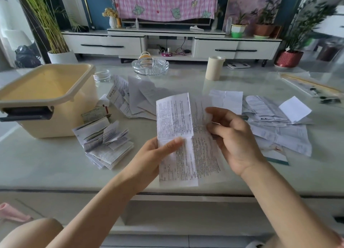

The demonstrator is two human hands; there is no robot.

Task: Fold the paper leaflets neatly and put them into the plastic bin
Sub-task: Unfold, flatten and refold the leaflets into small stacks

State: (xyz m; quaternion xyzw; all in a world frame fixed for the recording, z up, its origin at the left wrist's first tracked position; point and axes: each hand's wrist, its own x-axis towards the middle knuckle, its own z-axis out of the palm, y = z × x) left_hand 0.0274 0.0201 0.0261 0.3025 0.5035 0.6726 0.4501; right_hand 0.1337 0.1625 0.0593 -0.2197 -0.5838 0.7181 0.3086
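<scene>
Head view. Bring the right-hand flap of the leaflet over onto the left flap, and match the edges before pressing the crease. Use the left hand as the anchor and sweep with the right hand.

Left grip: thumb pinched down on the paper near its middle crease, fingers behind. Right grip: fingers curled onto the far flap, apparently pinching it, though blurred there.

Judged as mid-fold, so go slowly to avoid a skewed edge on such thin, limp paper. Held in the air above the near part of the bench, not resting on it. White, densely printed in small black text, creased into panels, tall and narrow.

Once folded, drop into the cream bin at far left, open-topped, with a pile of folded leaflets just beside it and unfolded sheets at right.
</scene>
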